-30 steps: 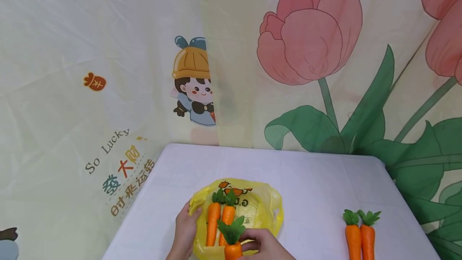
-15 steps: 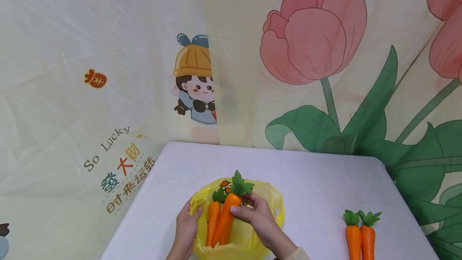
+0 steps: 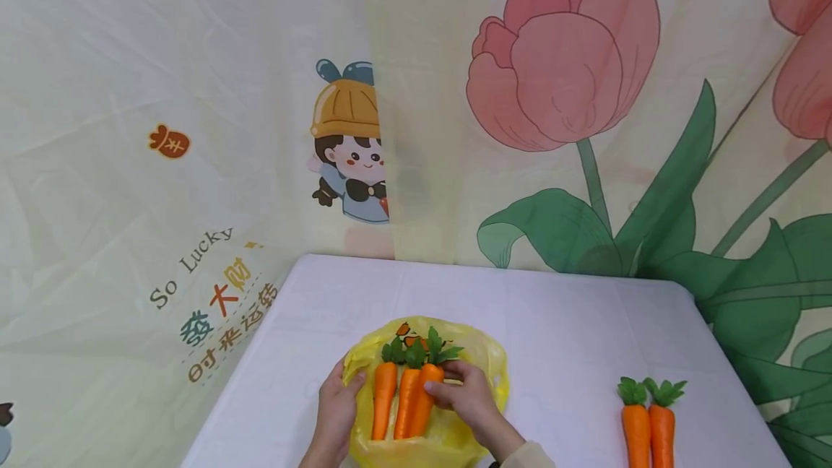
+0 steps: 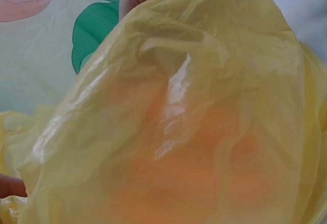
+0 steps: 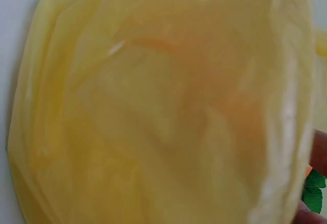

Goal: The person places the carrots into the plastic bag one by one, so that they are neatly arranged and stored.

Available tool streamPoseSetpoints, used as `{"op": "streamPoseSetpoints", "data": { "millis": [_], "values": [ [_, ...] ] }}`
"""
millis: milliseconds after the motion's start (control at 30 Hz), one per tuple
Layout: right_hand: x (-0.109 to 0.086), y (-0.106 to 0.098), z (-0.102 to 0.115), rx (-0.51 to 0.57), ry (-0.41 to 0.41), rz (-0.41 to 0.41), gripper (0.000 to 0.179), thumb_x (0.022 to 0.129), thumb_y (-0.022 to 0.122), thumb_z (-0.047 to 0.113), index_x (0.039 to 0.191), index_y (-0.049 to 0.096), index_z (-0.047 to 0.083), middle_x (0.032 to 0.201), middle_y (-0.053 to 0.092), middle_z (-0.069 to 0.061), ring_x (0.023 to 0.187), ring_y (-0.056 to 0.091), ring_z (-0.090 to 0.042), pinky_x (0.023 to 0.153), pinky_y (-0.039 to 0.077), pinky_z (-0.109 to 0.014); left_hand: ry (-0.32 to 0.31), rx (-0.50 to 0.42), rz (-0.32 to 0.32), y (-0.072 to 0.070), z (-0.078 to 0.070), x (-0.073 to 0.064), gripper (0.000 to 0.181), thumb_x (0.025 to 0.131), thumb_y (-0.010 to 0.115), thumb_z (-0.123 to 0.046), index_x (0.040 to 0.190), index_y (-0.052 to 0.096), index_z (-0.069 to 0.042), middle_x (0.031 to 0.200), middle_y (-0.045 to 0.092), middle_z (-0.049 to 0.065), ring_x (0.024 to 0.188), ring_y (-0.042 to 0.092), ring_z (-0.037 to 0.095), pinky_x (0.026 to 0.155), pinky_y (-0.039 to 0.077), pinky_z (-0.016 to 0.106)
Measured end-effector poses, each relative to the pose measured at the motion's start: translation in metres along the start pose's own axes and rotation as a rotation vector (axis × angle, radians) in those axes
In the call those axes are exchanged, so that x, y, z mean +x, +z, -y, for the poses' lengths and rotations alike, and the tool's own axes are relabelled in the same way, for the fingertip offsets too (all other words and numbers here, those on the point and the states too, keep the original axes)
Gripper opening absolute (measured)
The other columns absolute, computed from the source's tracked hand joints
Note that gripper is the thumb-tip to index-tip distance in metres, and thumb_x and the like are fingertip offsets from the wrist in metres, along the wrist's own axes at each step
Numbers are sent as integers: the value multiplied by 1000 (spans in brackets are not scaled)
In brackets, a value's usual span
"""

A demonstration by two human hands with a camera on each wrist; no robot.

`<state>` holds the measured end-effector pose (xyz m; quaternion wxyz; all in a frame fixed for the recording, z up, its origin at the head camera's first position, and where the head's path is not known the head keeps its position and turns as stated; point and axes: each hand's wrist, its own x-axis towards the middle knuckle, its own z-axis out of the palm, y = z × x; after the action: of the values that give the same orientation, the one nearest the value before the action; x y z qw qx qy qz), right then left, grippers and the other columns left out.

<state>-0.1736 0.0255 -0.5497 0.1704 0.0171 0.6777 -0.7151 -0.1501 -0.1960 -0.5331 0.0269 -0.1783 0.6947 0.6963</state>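
A yellow plastic bag lies with its mouth open in the head view. My left hand grips its left rim between thumb and fingers. Inside are two orange carrots with green tops, the left carrot and the middle carrot. Beside them my right hand pinches a third carrot near its top, its tip down in the bag. Both wrist views are mostly filled by the yellow bag, with blurred orange showing through the plastic. Fingers appear at the right wrist view's edge.
Two more carrots, a left one and a right one, lie side by side on the white table to the right. Behind the table hangs a printed cloth with tulips and a cartoon figure.
My right hand brought the third carrot up from the front, over the bag, then lowered it to the right of the other two. The left hand stays on the rim.
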Motion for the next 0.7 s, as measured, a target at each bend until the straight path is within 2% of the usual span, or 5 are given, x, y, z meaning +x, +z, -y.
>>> {"op": "streamPoseSetpoints", "data": {
  "millis": [300,467,700],
  "values": [
    [13,-2,-17,-226,-17,-52,57,86,82,11,129,56,-16,111,65,-17,96,69,-29,68,65,-38,-10,-1,-3,2,-3,-1,55,107,40,-8,158,22,1,162,30,19,147,29,38,119,32,53],
    [19,0,-24,-226,-5,-62,60,84,81,5,132,53,-18,115,65,-20,99,68,-30,67,66,-36,-15,2,-5,2,-3,0,55,107,40,-8,159,22,1,162,30,18,147,29,37,119,33,52],
    [17,0,-24,-192,-1,-36,65,83,79,-2,138,48,-17,130,58,-33,115,63,-42,81,64,-40,-22,14,-20,1,-2,2,56,107,42,-9,159,23,0,162,30,18,148,29,37,119,32,52]
  ]
}}
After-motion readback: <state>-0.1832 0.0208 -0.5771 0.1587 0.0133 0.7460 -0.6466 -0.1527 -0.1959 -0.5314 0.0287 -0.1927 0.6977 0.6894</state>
